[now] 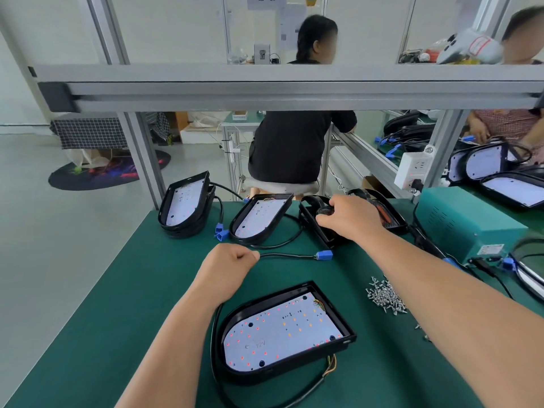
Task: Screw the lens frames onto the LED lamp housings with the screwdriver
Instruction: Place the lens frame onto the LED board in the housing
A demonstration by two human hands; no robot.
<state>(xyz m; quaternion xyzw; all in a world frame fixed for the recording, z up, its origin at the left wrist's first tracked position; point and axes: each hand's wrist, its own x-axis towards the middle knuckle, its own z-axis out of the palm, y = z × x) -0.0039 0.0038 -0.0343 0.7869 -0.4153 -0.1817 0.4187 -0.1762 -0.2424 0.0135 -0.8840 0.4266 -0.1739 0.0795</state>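
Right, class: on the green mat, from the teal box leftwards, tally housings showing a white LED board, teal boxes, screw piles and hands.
Black lamp housings showing a white LED board: 3 (near, middle, far left)
Teal metal box: 1
Pile of small silver screws: 1
Bare hands: 2 (left hand grips black cable, right hand pinches black part)
Total: 7

- Table mat (117, 290): dark green, matt, with a fine cloth-like grain.
- Lamp housing (235, 376): black plastic, smooth and glossy.
- Circuit board (279, 334): flat white face, matt.
- Lens frame (310, 223): black plastic with a slight sheen.
- Screws (385, 298): bright, shiny metal.
- Cable (288, 255): smooth black rubbery sheath.
- Plug (324, 255): blue plastic.
- Bench rail (294, 86): pale brushed aluminium, satin.
- Box (459, 219): teal painted metal, matt.
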